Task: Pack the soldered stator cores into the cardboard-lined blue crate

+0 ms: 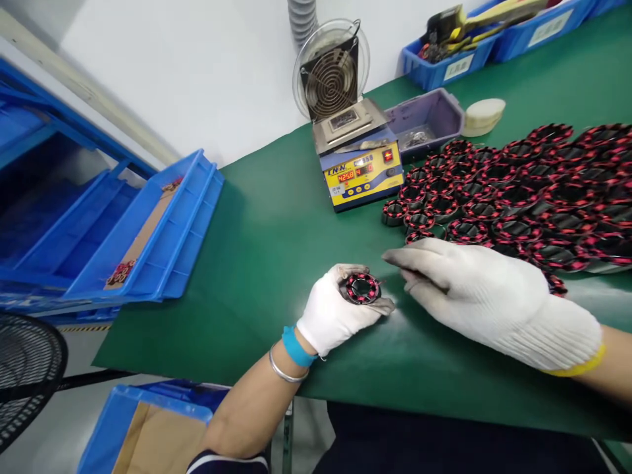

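My left hand (338, 309), in a white glove with dark fingertips, is wrapped round a black and red ring-shaped coil (363, 288) just above the green table (257, 243). The coil's round opening faces up. To its right, my right hand (459, 283), also gloved, has its thumb and fingers brought near each other beside the coil, not touching it. Whether something thin is between those fingertips is too small to tell. Many similar coils (518, 230) stand packed together behind and beyond my right hand.
A yellow-fronted soldering pot (363, 174) with a fan (332, 82) stands at the back, beside a purple bin (434, 118) and round pads (484, 115). Blue tool bins (451, 66) line the back right. Stacked blue trays (170, 230) are left; a black fan (27, 375) stands lower left.
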The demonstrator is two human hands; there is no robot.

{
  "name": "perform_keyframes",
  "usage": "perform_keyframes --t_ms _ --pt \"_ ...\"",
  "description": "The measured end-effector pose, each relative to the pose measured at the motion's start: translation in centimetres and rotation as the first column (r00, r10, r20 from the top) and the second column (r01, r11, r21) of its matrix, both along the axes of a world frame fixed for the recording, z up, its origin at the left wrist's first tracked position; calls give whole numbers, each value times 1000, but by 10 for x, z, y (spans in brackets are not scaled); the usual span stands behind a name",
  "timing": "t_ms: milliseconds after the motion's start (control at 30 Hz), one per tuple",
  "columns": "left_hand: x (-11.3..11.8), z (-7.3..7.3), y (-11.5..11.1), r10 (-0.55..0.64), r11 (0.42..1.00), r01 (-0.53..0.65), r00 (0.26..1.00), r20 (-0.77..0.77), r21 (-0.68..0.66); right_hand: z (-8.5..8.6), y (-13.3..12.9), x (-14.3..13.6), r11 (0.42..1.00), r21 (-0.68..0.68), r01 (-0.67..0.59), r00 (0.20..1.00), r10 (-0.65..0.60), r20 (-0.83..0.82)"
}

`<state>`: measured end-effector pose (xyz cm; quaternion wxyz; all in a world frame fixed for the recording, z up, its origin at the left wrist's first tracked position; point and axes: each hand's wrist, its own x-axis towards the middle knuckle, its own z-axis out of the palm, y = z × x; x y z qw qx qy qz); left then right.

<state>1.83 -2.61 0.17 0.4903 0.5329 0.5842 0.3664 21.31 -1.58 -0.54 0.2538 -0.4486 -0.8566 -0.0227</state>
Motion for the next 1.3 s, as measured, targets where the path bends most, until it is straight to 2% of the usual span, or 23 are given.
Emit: perform_keyframes --t_ms 133,200,267,333,400,433,600,667,767,800,867,933,967,1033,1100,1167,1233,1300 --pt "-6 -4 -1 -31 999 32 999 -41 39 5 -3 -5 990 59 -129 990 126 57" --pt "-8 -7 -1 -45 998 47 998 -47 44 9 -2 -3 993 -23 -114 992 115 50" --pt "-9 -9 -2 -39 998 42 997 -60 49 15 1 2 981 -195 8 999 -15 -36" --pt "-9 -11 -4 -11 994 21 995 -100 107 21 4 7 911 -389 135 972 -198 -127" --pt "-9 -11 -5 14 980 17 987 -158 196 25 5 6 837 -516 182 942 -299 -152" --pt "-10 -10 -6 14 969 34 981 -192 243 26 4 3 823 -540 176 942 -300 -151" --pt "-12 -6 -9 -17 892 171 937 -348 417 19 -3 -8 829 -558 -30 965 -121 -231" --pt "-12 -5 -9 -6 891 169 933 -360 422 17 -1 -4 782 -620 -59 934 -176 -311" --pt "-11 -4 -9 12 904 132 943 -333 407 18 3 1 660 -751 -25 845 -388 -369" --pt "-11 -5 -8 2 896 136 951 -311 423 18 3 -1 620 -783 -39 829 -417 -372" --pt "-11 -6 -8 -43 871 168 962 -270 461 19 2 -10 568 -811 -137 842 -365 -397" --pt "-12 -7 -8 -85 855 206 961 -264 475 17 -1 -22 547 -796 -261 844 -271 -463" --pt "-12 -8 -7 -91 856 216 957 -274 470 15 -3 -27 552 -779 -296 829 -256 -497" --pt "-11 -9 -7 -58 868 200 950 -308 455 12 -6 -33 613 -742 -271 797 -289 -530" --pt "-10 -10 -5 -14 893 166 939 -344 417 10 -8 -34 705 -698 -130 794 -347 -499" --pt "-8 -9 -3 -3 928 140 929 -370 345 10 -9 -31 763 -645 30 818 -390 -423" --pt "-10 -4 -2 -68 961 150 943 -325 232 12 -8 -29 774 -623 115 836 -414 -360" --pt "-17 4 -3 -184 974 200 971 -152 102 17 -8 -28 759 -640 119 835 -425 -349"
